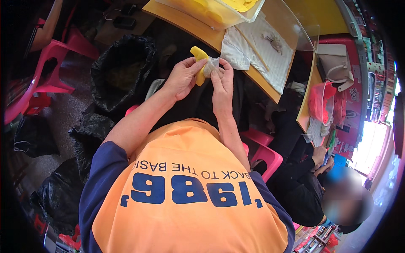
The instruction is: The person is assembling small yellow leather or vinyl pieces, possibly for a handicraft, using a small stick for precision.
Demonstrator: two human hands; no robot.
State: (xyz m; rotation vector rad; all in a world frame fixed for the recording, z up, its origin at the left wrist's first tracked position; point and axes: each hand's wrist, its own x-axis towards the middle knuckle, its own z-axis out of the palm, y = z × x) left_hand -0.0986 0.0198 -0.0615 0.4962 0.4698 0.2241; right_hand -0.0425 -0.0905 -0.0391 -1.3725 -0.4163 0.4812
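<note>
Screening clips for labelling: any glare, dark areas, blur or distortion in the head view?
Head view: bright opening at right blown out; black bag at left partly lost in shadow; fisheye bends the table edge, rim corners black; co-worker's head smeared by a round blur; left hand, right hand and yellow piece well lit, readable.

A wooden surface (200,36) slants across the upper middle. Speckled grey floor (69,120) shows at left, near a pink plastic seat (52,63); another pink seat (268,157) stands right of centre. White light fills an opening (375,141) at right.
</note>
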